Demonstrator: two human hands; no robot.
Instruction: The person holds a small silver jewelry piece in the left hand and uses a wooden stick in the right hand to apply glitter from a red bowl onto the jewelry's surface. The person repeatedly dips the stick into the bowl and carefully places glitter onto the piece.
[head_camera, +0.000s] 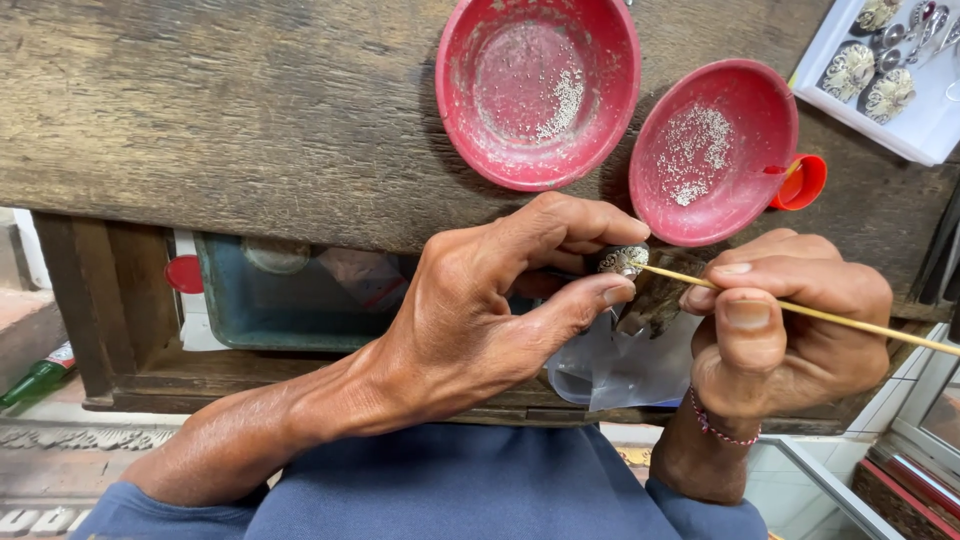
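The left hand (480, 300) reaches in from the lower left, wrist bent, thumb and forefinger pinched shut on a small silvery piece (624, 260) held just below the tabletop (250, 110) edge. The piece looks light, hard and finely worked, likely easy to drop or mar, so a fingertip grip at its sides seems right. Its tip touching the piece, a thin stick (800, 310), stiff but probably snappable, runs rightward through the right hand (790, 330), which is closed around it pen-fashion. Two red bowls (537, 90) sit above, holding pale grains.
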